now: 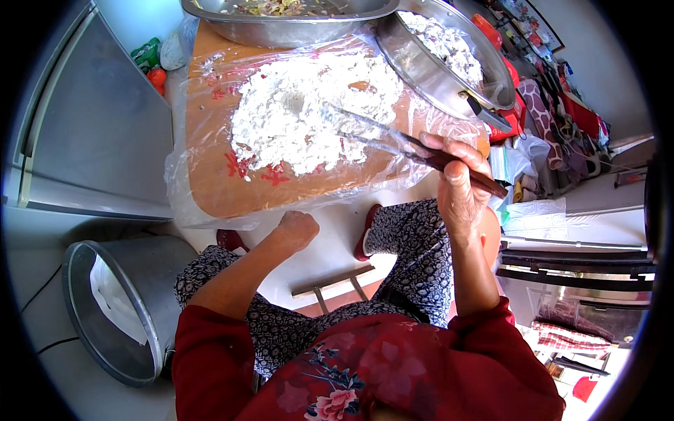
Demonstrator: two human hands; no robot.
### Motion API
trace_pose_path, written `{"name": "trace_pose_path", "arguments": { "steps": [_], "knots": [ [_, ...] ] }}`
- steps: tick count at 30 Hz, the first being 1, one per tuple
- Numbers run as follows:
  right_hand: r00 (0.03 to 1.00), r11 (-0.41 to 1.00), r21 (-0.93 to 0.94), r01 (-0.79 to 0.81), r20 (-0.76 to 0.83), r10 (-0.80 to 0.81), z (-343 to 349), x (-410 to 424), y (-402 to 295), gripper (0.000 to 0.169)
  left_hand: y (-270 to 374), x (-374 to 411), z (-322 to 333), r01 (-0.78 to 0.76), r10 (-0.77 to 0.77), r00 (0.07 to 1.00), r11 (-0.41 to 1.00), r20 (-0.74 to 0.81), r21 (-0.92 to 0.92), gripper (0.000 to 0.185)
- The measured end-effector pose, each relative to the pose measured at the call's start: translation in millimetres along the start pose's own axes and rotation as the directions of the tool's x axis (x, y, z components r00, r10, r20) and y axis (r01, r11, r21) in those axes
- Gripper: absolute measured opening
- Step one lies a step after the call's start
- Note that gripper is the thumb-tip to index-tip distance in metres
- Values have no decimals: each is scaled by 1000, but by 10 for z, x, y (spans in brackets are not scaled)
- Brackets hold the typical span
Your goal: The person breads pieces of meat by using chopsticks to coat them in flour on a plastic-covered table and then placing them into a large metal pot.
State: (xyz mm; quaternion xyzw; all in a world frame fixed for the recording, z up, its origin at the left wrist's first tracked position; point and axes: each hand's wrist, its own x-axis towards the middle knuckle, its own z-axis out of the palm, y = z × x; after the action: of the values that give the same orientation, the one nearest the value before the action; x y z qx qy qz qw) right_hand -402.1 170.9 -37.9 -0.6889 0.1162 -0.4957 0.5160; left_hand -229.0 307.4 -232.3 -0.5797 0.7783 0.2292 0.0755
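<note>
My right hand [463, 184] is closed around a pair of dark wooden chopsticks [421, 152], whose floury tips point left over a wide spread of white flour-coated pieces [316, 110]. That spread lies on clear plastic sheeting [210, 184] with red printing, laid over a wooden table [205, 131]. My left hand [298, 230] is loosely curled just off the table's near edge, over my knees, with nothing visible in it. A steel pan [421, 79] at the table's right corner holds more white-coated food [445, 47]. Bits of food lie inside a large steel basin [295, 31] at the far edge.
A grey refrigerator [105, 121] stands left of the table. Below it is a large metal bin [131, 279] lined with white material. Bags [526, 152] and cloth goods crowd the right side. A wooden stool frame [337, 281] shows between my legs.
</note>
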Motion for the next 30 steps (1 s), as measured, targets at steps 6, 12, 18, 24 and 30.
{"name": "trace_pose_path", "arguments": {
  "steps": [6,12,18,24,30],
  "knots": [
    [991,989,75,-127,-33,130,-77,14,-219,30,-8,-3,41,6,-6,1000,1000,-14,8,11],
    [920,901,316,-299,-154,359,-167,-9,-153,25,-7,-2,18,9,-9,1000,1000,11,15,11],
    [866,847,409,-340,-216,452,-47,-66,22,26,-2,-25,-46,5,-4,1000,1000,31,-16,12],
    [892,914,335,-229,-305,335,-60,73,4,32,5,-12,-50,14,-14,999,1000,48,-11,12],
    [878,902,338,-269,-299,374,-87,13,-18,30,1,-21,-50,6,-6,999,1000,32,-16,13]
  ]
}}
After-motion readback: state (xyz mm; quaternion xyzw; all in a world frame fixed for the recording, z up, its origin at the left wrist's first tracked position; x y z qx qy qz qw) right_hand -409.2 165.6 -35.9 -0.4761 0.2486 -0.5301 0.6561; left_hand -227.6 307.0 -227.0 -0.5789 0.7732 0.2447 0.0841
